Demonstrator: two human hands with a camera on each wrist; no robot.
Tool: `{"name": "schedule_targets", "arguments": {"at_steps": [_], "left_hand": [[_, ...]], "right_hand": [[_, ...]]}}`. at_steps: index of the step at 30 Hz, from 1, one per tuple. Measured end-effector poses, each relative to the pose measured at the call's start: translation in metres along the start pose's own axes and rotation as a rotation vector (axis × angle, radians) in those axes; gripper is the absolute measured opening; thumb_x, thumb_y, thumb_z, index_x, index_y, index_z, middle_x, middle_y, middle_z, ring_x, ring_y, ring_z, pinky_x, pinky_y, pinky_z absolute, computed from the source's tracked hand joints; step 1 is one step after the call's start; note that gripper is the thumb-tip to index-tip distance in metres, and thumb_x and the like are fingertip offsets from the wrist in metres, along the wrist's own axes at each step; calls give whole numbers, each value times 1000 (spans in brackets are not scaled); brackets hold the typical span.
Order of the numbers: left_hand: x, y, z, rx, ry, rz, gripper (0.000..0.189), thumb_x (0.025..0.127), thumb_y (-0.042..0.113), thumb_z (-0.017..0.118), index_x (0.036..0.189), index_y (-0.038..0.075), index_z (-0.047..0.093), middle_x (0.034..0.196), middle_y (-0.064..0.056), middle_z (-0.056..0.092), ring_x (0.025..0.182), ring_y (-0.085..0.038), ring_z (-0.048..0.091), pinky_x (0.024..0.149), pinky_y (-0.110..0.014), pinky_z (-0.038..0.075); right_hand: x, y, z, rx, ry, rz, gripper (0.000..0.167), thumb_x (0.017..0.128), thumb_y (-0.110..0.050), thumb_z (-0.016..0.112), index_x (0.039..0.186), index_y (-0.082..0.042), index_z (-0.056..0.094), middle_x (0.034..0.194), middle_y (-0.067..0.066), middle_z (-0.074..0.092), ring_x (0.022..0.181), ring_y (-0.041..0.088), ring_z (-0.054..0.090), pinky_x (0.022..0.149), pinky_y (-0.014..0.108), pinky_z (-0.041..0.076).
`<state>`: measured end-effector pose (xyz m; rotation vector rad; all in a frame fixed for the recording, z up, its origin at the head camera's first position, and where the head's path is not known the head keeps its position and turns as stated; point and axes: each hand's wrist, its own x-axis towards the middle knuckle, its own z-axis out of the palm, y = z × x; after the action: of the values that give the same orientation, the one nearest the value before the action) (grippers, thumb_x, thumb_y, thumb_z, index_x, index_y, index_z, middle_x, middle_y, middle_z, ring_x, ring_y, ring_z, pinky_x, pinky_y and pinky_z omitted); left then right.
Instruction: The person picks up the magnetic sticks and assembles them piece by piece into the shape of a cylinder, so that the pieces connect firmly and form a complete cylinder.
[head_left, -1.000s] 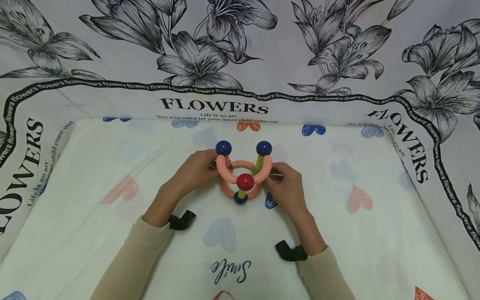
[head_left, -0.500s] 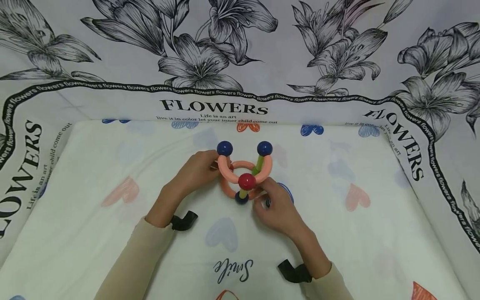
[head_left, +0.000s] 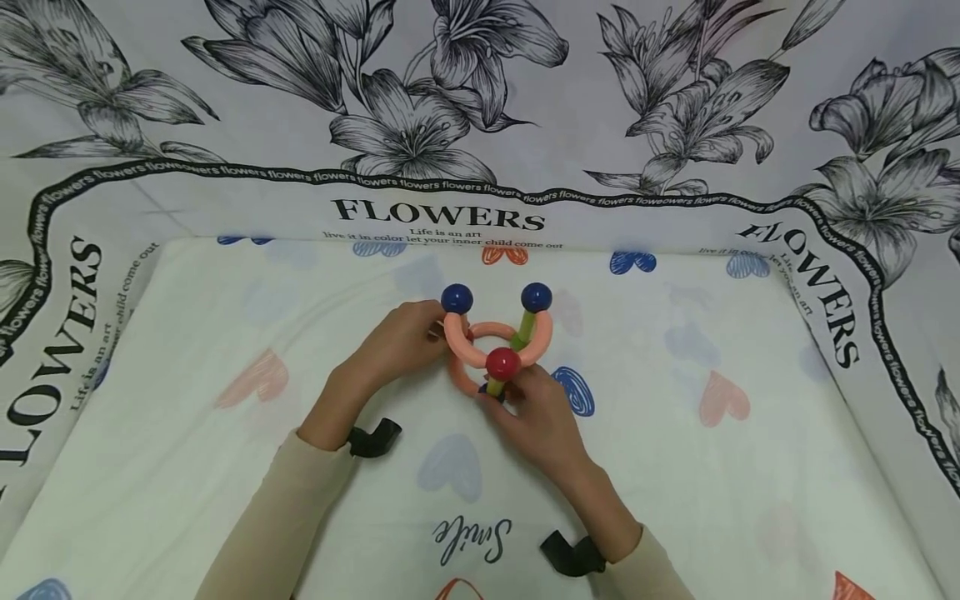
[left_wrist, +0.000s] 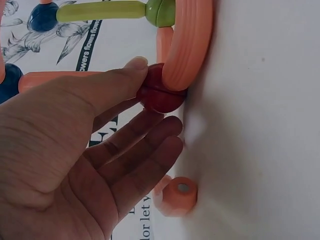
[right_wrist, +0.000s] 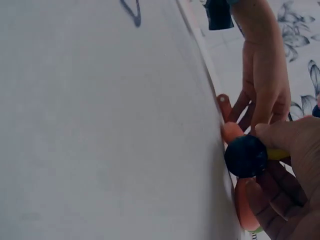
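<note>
A toy frame of magnetic balls and curved rods stands at mid-table in the head view. Two blue balls top its upper arc, with a red ball at the front. My left hand pinches a lower red ball between thumb and fingers, its other fingers loosely bent. At the front base, my right hand holds a dark blue ball between thumb and fingertips. A yellow-green rod rises from that ball. The right hand covers part of the lower ring in the head view.
An orange rod end with a metal tip shows below my left fingers. The white cloth carries printed hearts and lettering. Behind it rises a flower-printed cloth. Black wrist mounts stick out inward from both wrists.
My right hand has come from the frame's right side round to its front and taken hold of the lower blue ball. My left hand keeps its grip at the left side.
</note>
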<state>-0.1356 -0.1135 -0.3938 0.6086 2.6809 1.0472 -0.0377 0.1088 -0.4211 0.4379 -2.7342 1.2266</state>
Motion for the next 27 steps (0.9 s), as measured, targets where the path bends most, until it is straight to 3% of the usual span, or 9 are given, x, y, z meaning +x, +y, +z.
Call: {"name": "schedule_targets", "arguments": {"at_steps": [8, 14, 18, 22, 27], "left_hand": [[-1, 4, -1, 37, -21, -2, 15, 93, 17, 77, 107, 12, 77, 107, -6, 79, 100, -23, 75, 91, -42, 61], [-3, 8, 0, 45, -3, 1, 23, 92, 26, 84, 110, 16, 75, 111, -6, 76, 108, -26, 73, 94, -45, 60], [-6, 8, -1, -3, -16, -7, 19, 92, 27, 85, 106, 21, 76, 107, -1, 79, 106, -22, 74, 94, -43, 60], [-6, 8, -1, -2, -19, 24, 11, 93, 24, 83, 93, 21, 73, 101, 3, 79, 103, -19, 74, 95, -40, 60], [-3, 12, 2, -10, -28, 62, 11, 94, 23, 83, 94, 19, 72, 102, 3, 78, 103, -19, 75, 95, -38, 60]], "right_hand": [[0, 12, -9, 13, 40, -15, 31, 88, -15, 87, 114, -12, 71, 102, 2, 73, 88, 16, 67, 76, 30, 62], [7, 20, -20, -28, 93, -67, 36, 85, -11, 90, 115, -10, 70, 99, 5, 76, 87, 18, 71, 75, 34, 64], [15, 24, -28, -34, 77, -60, 40, 85, -10, 89, 120, -9, 70, 102, 7, 77, 90, 21, 74, 77, 38, 65], [24, 32, -34, -26, 46, -41, 39, 89, -11, 86, 124, -9, 68, 107, 8, 77, 97, 22, 75, 83, 39, 66], [32, 41, -43, 15, 30, -7, 39, 90, -9, 84, 125, -11, 68, 111, 8, 77, 103, 25, 75, 89, 43, 66]]}}
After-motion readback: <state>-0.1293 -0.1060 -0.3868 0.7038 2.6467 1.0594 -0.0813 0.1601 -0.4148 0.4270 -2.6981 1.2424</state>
